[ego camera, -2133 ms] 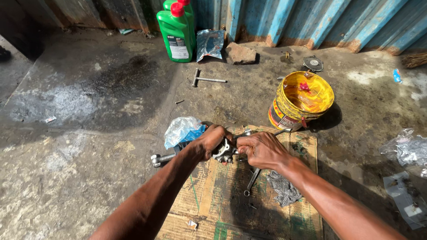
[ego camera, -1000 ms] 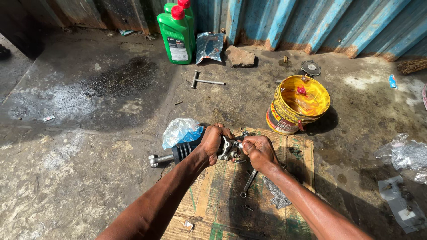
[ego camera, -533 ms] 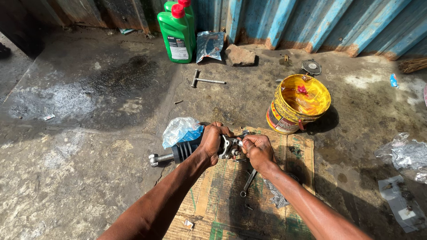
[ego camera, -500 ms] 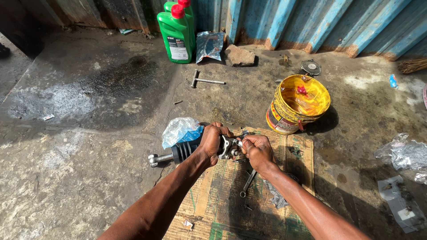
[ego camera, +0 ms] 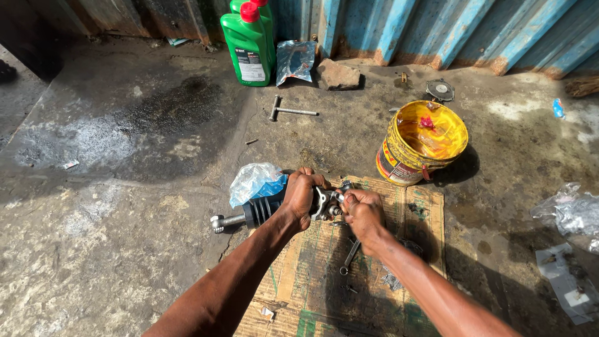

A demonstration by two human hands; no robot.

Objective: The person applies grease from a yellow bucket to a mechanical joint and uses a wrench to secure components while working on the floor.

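I clench my left hand (ego camera: 304, 195) round the black ribbed metal cylinder (ego camera: 265, 209); right hand (ego camera: 364, 211) fingers pinch its steel fitting (ego camera: 326, 203). Best keep the body steady.

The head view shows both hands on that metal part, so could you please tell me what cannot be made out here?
- Metal part: middle hidden under left hand.
- Right hand: fingertips cover whatever it grips.
- Spanner: upper end hidden by the right wrist.
- Yellow bucket: small red item inside, too small to identify.

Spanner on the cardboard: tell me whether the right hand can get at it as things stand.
Probably yes. The spanner lies uncovered on the cardboard, just below the right hand, but that hand is now busy on the metal part.
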